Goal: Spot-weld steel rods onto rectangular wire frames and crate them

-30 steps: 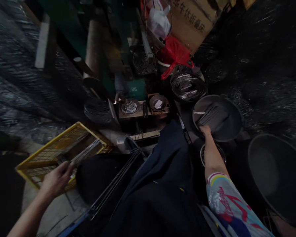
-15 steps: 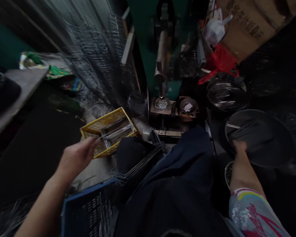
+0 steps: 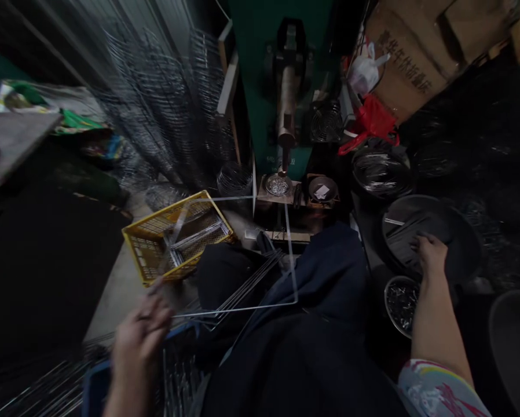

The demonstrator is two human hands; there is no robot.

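My left hand [image 3: 145, 327], somewhat blurred, is closed on the near left part of a thin rectangular wire frame [image 3: 255, 307]. The frame extends across my lap and over the yellow crate [image 3: 134, 255]. Over a wide black basin [image 3: 464, 246] on the right is my right hand [image 3: 431, 252], fingers curled together; whatever they pinch is too small or dark to make out. Short pale rods [image 3: 394, 221] lie in the basin, left of those fingers. Several bent wires [image 3: 253, 281] rest across my dark-clothed lap.
Ahead stands a green press machine [image 3: 286, 104] with a small dish of metal bits [image 3: 278, 185] under its head. A bowl of small metal parts [image 3: 402, 304] is below the basin. Wire racks [image 3: 168, 98] stack at the left. A blue crate [image 3: 97, 388] holds wires.
The left hand has come down toward me, and a wire frame now shows stretched out from it. My right hand has moved from the basin's left edge further over it.
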